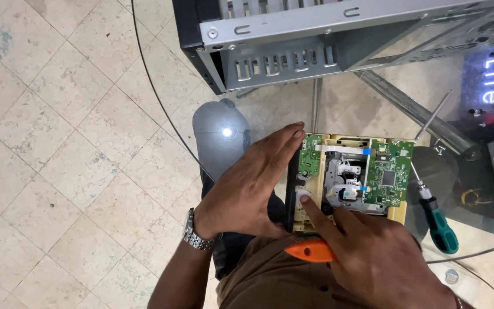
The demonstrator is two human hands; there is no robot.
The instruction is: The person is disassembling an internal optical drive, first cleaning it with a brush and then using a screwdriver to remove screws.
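At frame centre, the left hand point(253, 183) is gripping the opened optical drive point(347, 180), cover already off, while the right hand point(373, 252), clutching an orange-handled tool point(310, 250), is pressing a fingertip inside; circuit boards remain mounted.

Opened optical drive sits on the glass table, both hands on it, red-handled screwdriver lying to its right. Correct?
Not quite: the head view shows the screwdriver handle is green, not red. The rest holds: the opened optical drive sits on the glass table, the left hand grips its left edge, the right hand presses a finger on it, and the screwdriver lies to its right.
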